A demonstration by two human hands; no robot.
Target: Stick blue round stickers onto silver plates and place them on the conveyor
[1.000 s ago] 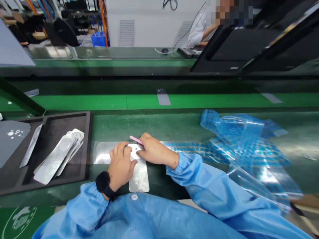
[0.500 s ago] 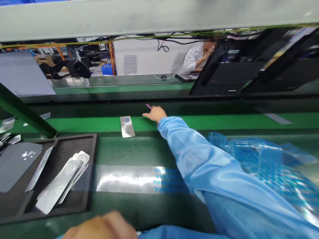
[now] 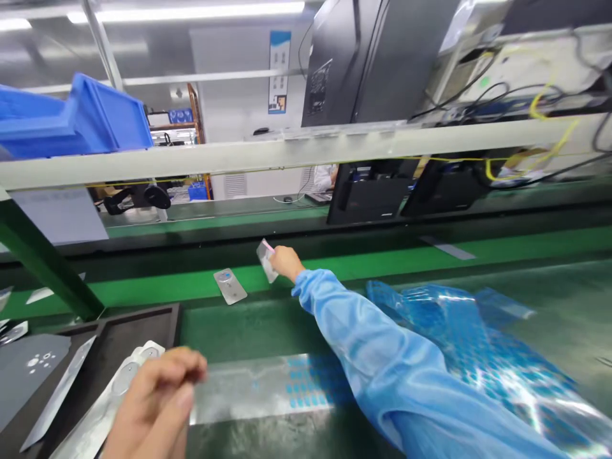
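My right hand [image 3: 287, 262], at the end of a blue sleeve, reaches over the far green strip. It is closed on a thin, shiny phone-back-shaped panel [image 3: 266, 256], held tilted up. A slim pink stick [image 3: 268, 247] shows at its fingers, too small to name. To the left, a similar silver panel [image 3: 231, 290] with a blue dot lies on the strip. My left hand [image 3: 155, 405] hovers near the tray's front right, fingers loosely curled, thumb apart, holding nothing visible. A clear sheet with rows of blue stickers [image 3: 310, 390] lies between my arms.
A black divided tray [image 3: 174, 319] at left holds long silver pieces [image 3: 98, 417] and a grey sheet [image 3: 31, 370]. Blue-dotted film [image 3: 478, 344] is heaped at right. A green post [image 3: 48, 261], white crossbar [image 3: 210, 158] and monitors [image 3: 370, 191] bound the far side.
The view has tilted up. My right hand, earlier showing only the pink stick, now has a panel. My left hand has risen from the bottom edge and come beside the tray.
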